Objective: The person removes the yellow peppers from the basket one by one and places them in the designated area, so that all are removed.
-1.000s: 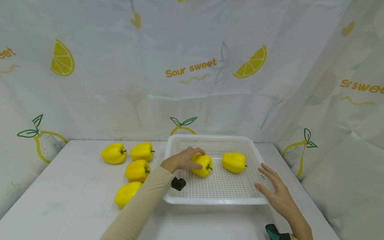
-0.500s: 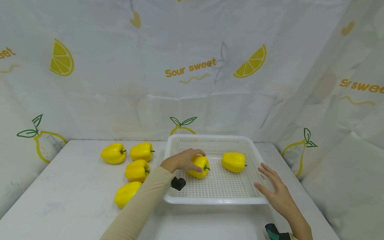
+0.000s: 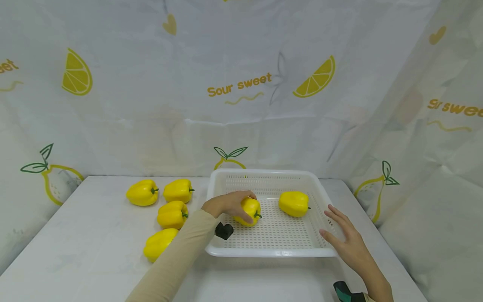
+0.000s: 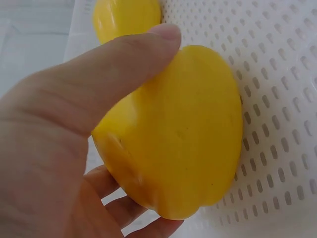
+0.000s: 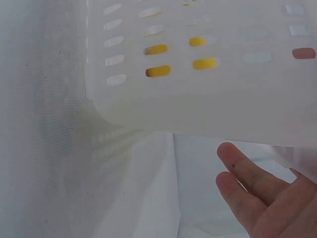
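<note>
My left hand (image 3: pixel 231 204) grips a yellow bell pepper (image 3: pixel 249 213) inside the white plastic basket (image 3: pixel 271 253). In the left wrist view the thumb lies along one side of this bell pepper (image 4: pixel 183 134) and the fingers bend round the other, close over the slotted floor. A second yellow bell pepper (image 3: pixel 294 204) lies in the basket's right half, stem pointing right. My right hand (image 3: pixel 349 241) is beside the basket's right wall, fingers apart and holding nothing. The right wrist view shows its fingertips near the edge of the basket wall (image 5: pixel 173 106).
Several more yellow bell peppers lie on the white table (image 3: pixel 86 239) left of the basket: two at the back (image 3: pixel 142 193), one in the middle (image 3: pixel 172 214) and one nearer (image 3: pixel 160 244), partly behind the left sleeve (image 3: pixel 181 256). A lemon-print cloth (image 3: pixel 151 105) hangs behind.
The left hand has shifted the gripped bell pepper a little left and nearer inside the basket. The right hand and the other bell peppers stay where they were.
</note>
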A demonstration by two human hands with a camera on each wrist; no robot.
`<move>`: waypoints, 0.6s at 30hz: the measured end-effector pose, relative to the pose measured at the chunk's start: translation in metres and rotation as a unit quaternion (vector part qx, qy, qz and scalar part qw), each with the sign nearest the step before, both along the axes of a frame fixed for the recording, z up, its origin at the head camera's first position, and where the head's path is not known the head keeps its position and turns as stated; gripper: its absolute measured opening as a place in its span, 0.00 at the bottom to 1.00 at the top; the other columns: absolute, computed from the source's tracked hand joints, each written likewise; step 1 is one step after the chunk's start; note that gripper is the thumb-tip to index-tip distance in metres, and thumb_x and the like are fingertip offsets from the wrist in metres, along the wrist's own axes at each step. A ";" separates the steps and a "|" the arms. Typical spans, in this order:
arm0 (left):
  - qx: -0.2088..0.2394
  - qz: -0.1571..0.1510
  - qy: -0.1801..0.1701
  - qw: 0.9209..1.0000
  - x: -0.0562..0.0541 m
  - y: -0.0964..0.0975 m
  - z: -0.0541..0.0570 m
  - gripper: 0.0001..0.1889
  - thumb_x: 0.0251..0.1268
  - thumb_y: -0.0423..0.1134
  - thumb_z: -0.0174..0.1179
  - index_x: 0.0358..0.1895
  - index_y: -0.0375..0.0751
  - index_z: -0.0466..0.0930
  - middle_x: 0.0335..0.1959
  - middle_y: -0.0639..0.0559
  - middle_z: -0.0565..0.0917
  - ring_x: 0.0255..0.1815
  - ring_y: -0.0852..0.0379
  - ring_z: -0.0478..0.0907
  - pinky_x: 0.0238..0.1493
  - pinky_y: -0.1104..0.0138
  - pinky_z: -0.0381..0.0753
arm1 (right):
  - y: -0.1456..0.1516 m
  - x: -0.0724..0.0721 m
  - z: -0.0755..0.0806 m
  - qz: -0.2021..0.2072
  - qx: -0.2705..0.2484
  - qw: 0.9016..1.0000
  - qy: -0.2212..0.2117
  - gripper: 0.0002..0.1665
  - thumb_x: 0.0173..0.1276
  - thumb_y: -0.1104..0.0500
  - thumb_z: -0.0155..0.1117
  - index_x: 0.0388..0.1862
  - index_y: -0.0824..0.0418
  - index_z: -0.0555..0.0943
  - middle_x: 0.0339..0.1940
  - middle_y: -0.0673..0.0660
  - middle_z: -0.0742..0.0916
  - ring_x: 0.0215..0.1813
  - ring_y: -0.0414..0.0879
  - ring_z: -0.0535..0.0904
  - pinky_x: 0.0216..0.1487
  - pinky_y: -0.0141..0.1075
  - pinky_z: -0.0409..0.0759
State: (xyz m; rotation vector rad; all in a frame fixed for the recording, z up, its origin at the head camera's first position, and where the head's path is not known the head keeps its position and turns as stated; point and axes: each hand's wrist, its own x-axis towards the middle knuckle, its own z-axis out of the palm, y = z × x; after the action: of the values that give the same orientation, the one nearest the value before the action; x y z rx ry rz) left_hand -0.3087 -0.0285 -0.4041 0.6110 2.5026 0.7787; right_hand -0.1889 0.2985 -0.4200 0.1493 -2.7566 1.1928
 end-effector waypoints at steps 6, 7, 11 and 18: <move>-0.004 -0.007 -0.011 1.000 0.002 -0.001 0.002 0.37 0.50 0.44 0.76 0.65 0.56 0.71 0.62 0.54 0.76 0.58 0.53 0.72 0.67 0.54 0.70 | 0.001 0.000 -0.001 0.003 0.000 1.000 -0.001 0.39 0.68 0.54 0.67 0.73 0.66 0.66 0.81 0.65 0.59 0.78 0.72 0.51 0.66 0.75 0.54; -0.005 -0.009 -0.013 1.000 0.002 -0.001 0.002 0.37 0.50 0.43 0.76 0.66 0.57 0.71 0.64 0.54 0.75 0.59 0.53 0.71 0.68 0.54 0.69 | 0.001 0.000 -0.001 0.003 -0.001 1.000 -0.002 0.39 0.68 0.54 0.67 0.73 0.66 0.66 0.81 0.65 0.59 0.78 0.73 0.51 0.66 0.75 0.53; -0.003 -0.021 -0.023 1.000 0.002 -0.001 0.003 0.40 0.50 0.39 0.76 0.69 0.59 0.70 0.68 0.53 0.72 0.64 0.51 0.68 0.72 0.50 0.65 | 0.001 0.000 -0.001 0.001 -0.004 1.000 -0.006 0.39 0.68 0.54 0.66 0.73 0.66 0.65 0.81 0.65 0.58 0.78 0.73 0.50 0.67 0.75 0.52; -0.006 -0.025 -0.026 0.999 0.003 -0.002 0.004 0.37 0.48 0.34 0.77 0.64 0.57 0.71 0.61 0.54 0.75 0.58 0.53 0.70 0.69 0.53 0.69 | 0.001 0.001 -0.001 0.006 -0.005 1.000 -0.001 0.38 0.68 0.53 0.67 0.72 0.66 0.66 0.80 0.65 0.59 0.78 0.73 0.50 0.66 0.75 0.53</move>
State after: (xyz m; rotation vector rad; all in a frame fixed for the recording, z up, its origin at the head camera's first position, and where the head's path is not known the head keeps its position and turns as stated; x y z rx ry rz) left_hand -0.3057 -0.0301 -0.4000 0.6391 2.4340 0.7504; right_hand -0.1880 0.2997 -0.4208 0.1653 -2.7547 1.2111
